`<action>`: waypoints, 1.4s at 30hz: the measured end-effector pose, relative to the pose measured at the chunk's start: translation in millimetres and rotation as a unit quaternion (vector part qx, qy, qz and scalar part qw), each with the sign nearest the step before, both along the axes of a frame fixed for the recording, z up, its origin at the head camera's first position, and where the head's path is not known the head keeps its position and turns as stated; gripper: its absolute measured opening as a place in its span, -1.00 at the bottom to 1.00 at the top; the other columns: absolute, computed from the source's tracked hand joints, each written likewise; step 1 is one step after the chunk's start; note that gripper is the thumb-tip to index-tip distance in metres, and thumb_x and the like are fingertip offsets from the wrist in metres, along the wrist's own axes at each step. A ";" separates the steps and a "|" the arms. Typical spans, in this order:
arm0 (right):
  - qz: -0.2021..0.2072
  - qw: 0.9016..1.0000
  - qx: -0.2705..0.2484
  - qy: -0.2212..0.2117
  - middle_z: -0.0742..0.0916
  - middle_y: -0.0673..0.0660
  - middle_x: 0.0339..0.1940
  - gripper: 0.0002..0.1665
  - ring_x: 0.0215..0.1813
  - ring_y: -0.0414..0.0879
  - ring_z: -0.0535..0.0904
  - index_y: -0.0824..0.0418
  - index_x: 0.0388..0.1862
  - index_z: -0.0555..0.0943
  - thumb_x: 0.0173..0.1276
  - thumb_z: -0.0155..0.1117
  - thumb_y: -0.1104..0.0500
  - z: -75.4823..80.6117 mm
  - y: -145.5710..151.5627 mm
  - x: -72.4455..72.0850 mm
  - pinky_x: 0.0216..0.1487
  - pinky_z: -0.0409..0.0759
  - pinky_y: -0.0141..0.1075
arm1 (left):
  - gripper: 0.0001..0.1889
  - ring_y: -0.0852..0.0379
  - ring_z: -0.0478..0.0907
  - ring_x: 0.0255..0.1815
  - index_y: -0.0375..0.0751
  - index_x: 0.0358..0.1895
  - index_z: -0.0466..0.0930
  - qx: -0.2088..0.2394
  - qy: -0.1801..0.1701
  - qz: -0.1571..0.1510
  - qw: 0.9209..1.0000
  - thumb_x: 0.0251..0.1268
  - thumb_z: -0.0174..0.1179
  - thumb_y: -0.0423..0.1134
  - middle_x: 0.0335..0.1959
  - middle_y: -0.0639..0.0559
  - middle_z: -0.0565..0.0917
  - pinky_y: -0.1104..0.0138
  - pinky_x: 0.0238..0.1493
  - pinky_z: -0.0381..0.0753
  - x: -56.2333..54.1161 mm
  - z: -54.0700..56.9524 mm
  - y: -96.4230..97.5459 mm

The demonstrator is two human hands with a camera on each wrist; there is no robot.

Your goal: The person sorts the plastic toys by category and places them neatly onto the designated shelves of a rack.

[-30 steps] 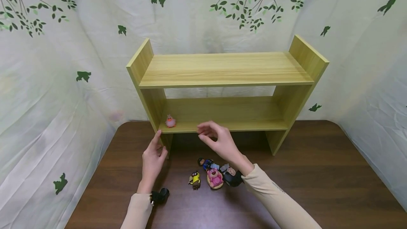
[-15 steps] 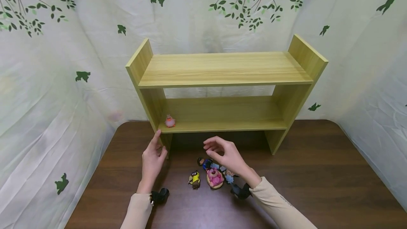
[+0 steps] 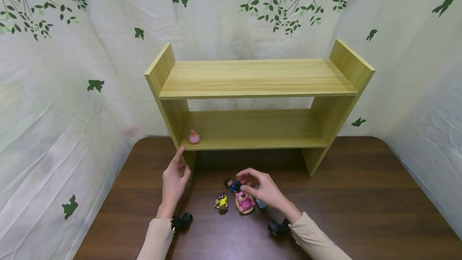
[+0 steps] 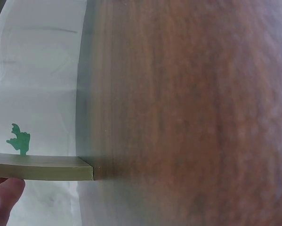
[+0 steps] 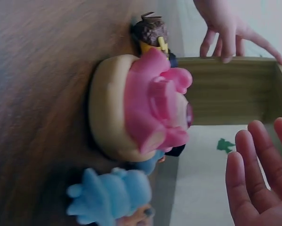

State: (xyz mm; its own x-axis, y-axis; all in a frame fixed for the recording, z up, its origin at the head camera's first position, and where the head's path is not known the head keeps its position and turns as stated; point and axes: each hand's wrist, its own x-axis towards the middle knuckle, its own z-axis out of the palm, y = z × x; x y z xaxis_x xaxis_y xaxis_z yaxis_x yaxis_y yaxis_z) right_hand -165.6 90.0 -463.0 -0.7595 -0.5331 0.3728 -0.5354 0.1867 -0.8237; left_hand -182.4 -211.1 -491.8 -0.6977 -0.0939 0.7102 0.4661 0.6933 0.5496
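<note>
In the head view, my left hand [image 3: 174,181] touches the lower left side of the wooden shelf [image 3: 258,77] with an outstretched index finger. The left wrist view catches a fingertip [image 4: 11,190] against the panel's edge. My right hand [image 3: 265,189], fingers loosely bent and holding nothing, hovers over a group of small toy figures. Among them are a pink bear [image 3: 245,202] on a round cream base, a dark-haired figure in blue [image 3: 234,185], a yellow figure [image 3: 221,204] and a light-blue figure [image 5: 115,193], partly covered by the hand in the head view.
A pink bird figure [image 3: 194,137] stands at the left end of the shelf's lower board. The shelf rests on a brown wood-grain table [image 3: 375,204]. White curtains [image 3: 108,51] with leaf prints hang behind and at both sides.
My right hand has come down and slightly right, from in front of the shelf's lower board to the toy figures. My left hand stays against the shelf's side.
</note>
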 end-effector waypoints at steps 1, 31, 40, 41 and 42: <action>0.001 1.000 0.005 -0.004 0.68 0.21 -0.08 -0.64 -0.12 0.06 0.62 0.31 0.04 0.57 0.24 0.30 0.37 -0.4 1.0 0.9 -0.12 0.58 -0.18 | -0.17 -0.06 0.64 -0.33 0.03 0.39 0.29 0.001 0.000 0.000 1.000 -0.01 0.17 -0.65 -0.08 -0.26 0.61 0.49 -0.53 0.48 -0.1 0.1 0.1; -0.007 0.990 0.141 -0.022 0.60 -0.06 0.08 -0.42 0.06 -0.07 0.48 0.05 0.17 0.55 0.14 0.45 0.10 -33.9 21.8 8.0 0.04 0.43 -0.14 | -0.16 -0.06 0.64 -0.33 0.06 0.39 0.29 0.005 0.000 0.004 1.000 -0.01 0.17 -0.65 0.00 -0.23 0.60 0.50 -0.53 0.48 -0.8 -0.8 0.3; -0.005 0.989 0.149 -0.019 0.58 -0.03 0.13 -0.40 0.14 -0.06 0.45 0.07 0.18 0.54 0.12 0.45 0.09 -37.2 20.8 8.2 0.13 0.27 0.05 | -0.15 -0.05 0.64 -0.34 0.08 0.39 0.29 0.003 -0.003 0.008 1.000 -0.02 0.16 -0.66 -0.04 -0.23 0.61 0.44 -0.54 0.50 -0.8 -1.4 0.4; -0.003 0.989 0.149 -0.018 0.57 -0.03 0.14 -0.39 0.17 -0.06 0.44 0.07 0.19 0.54 0.12 0.45 0.10 -37.5 20.8 8.3 0.16 0.24 0.10 | -0.15 -0.06 0.65 -0.34 0.08 0.39 0.29 0.002 -0.001 0.008 1.000 -0.02 0.16 -0.66 -0.05 -0.23 0.61 0.44 -0.54 0.51 -0.8 -1.7 0.4; -0.001 0.989 0.149 -0.016 0.57 -0.02 0.15 -0.38 0.19 -0.05 0.43 0.08 0.19 0.54 0.11 0.46 0.11 -37.6 20.7 8.5 0.18 0.22 0.13 | -0.14 -0.06 0.65 -0.34 0.08 0.39 0.29 0.000 0.001 0.008 1.000 -0.03 0.15 -0.67 -0.05 -0.23 0.61 0.43 -0.54 0.52 -0.9 -2.0 0.4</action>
State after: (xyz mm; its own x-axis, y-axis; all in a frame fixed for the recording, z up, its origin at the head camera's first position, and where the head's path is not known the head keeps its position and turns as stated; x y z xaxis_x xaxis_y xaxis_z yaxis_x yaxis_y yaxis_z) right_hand -157.1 110.7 -500.6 -0.7695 -0.6143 0.1749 -0.5089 0.4242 -0.7490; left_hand -183.4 -210.7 -493.8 -0.6947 -0.1062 0.7114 0.4555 0.7005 0.5494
